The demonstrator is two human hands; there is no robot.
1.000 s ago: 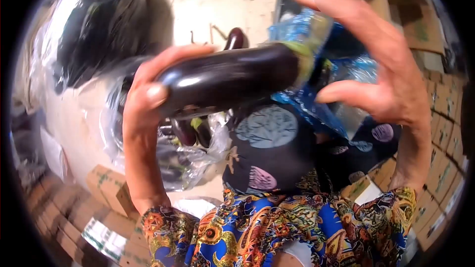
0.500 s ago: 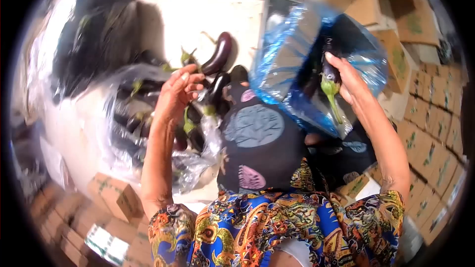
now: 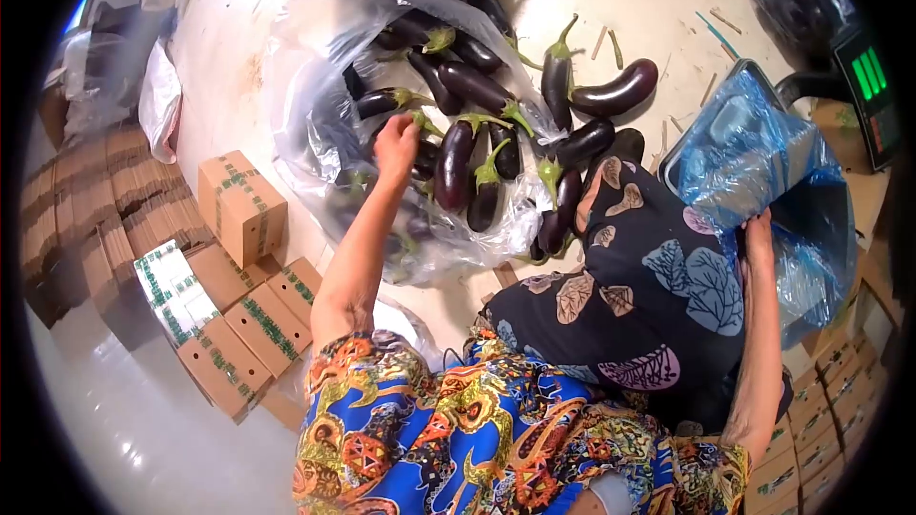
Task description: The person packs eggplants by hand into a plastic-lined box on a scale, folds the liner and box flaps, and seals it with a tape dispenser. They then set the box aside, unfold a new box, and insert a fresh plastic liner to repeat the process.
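Note:
Several dark purple eggplants (image 3: 453, 167) with green stems lie in and around a clear plastic bag (image 3: 291, 95) spread on the floor. Among them, my left hand (image 3: 395, 146) is closed, its fingertips pinching the green stem of an eggplant (image 3: 426, 124). To the right, a crate (image 3: 671, 170) lined with a blue plastic bag (image 3: 754, 148) stands beside my knee. My right hand (image 3: 759, 234) is closed on the near edge of this blue bag, its fingers partly hidden in the folds. What lies inside the crate is covered by the plastic.
A scale display (image 3: 866, 76) with green digits stands behind the crate at right. Another bag of eggplants (image 3: 797, 0) is at the top right. Cardboard boxes (image 3: 243, 205) stand at left, near stacks of flat cardboard (image 3: 114, 181). Stem scraps litter the floor.
The view has swung left. My right hand has let go of the eggplant over the crate and now grips the blue bag. My left hand has moved in among the eggplants and closed.

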